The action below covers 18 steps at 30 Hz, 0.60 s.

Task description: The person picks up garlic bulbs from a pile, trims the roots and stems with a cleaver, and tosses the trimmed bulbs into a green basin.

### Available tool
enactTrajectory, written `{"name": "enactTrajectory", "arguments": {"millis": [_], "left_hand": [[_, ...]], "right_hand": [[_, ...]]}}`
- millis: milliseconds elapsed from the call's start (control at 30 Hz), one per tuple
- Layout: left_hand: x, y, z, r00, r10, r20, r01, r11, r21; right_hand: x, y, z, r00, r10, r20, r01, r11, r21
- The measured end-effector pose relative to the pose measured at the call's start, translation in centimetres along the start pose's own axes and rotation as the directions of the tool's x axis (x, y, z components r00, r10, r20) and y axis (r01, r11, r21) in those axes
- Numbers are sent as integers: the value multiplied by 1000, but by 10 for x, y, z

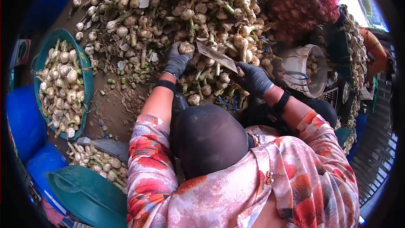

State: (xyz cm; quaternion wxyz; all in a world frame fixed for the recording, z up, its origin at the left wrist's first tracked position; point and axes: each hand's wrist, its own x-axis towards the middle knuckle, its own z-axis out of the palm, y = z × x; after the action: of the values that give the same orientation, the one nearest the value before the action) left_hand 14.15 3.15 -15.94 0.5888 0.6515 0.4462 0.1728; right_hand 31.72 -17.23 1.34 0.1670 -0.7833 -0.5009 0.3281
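My left hand point(177, 62), in a grey glove, is closed around a garlic bulb point(186, 48) with soil on its skin. My right hand point(255, 79), gloved the same way, grips the handle end of a wide-bladed knife point(217, 57). The blade points up and left, its tip close to the held bulb but apart from it. Beneath and beyond both hands spreads a large heap of garlic bulbs point(168, 21), many with stalks and dirt on them.
At left stands a green tub point(87, 76) of trimmed garlic, with blue containers point(26, 118) beside it. More garlic point(99, 160) lies lower left, near a green basin point(90, 194). A red net sack point(301, 4) and a tipped white bucket point(297, 65) are at right. Cut stalks litter the ground.
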Motion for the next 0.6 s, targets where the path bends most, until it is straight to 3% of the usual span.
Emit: {"name": "enactTrajectory", "arguments": {"millis": [67, 100, 133, 167, 200, 233, 267, 300, 333, 367, 467, 533, 567, 600], "left_hand": [[-5, -8, -4, 998, 47, -37, -53, 986, -156], [-7, -11, -11, 997, 47, 66, -12, 893, -449], [-10, -14, -17, 984, 46, 169, 90, 693, -715], [-12, -17, -24, 962, 45, 270, 221, 454, -863], [-22, -15, -28, 954, 72, 290, 249, 345, -905], [-38, -14, -31, 962, 112, 248, 198, 338, -920], [-57, -10, -34, 977, 191, 95, -13, 496, -868], [-72, -2, -39, 955, 291, -53, -240, 656, -716], [-97, 45, -52, 918, 361, -165, -395, 795, -461], [-105, 54, -62, 913, 385, -136, -406, 818, -408], [-135, 75, -87, 958, 285, 27, -247, 872, -424], [-138, 62, -88, 974, 200, 106, -64, 694, -717], [-129, 63, -88, 967, 119, 226, 136, 510, -849], [-137, 64, -90, 969, 185, 162, -9, 684, -730]], "right_hand": [[8, -14, 1, 998, -66, 10, 66, 995, -74], [14, -18, 4, 993, -120, 10, 121, 989, -86], [16, -24, 8, 985, -171, 14, 171, 981, -95], [18, -42, 4, 985, -166, 55, 174, 967, -187], [22, -52, 4, 971, -227, 73, 237, 945, -225], [27, -60, 7, 953, -287, 94, 301, 917, -260], [29, -65, 11, 931, -344, 118, 364, 884, -292], [30, -69, 17, 909, -406, 88, 415, 877, -242], [31, -76, 20, 900, -416, 130, 436, 868, -239], [33, -85, 20, 888, -426, 170, 457, 858, -235], [34, -95, 29, 864, -447, 232, 494, 842, -215], [33, -101, 35, 864, -458, 210, 499, 837, -225], [32, -100, 37, 853, -473, 220, 517, 823, -236], [32, -98, 40, 862, -454, 224, 502, 828, -252]]}}
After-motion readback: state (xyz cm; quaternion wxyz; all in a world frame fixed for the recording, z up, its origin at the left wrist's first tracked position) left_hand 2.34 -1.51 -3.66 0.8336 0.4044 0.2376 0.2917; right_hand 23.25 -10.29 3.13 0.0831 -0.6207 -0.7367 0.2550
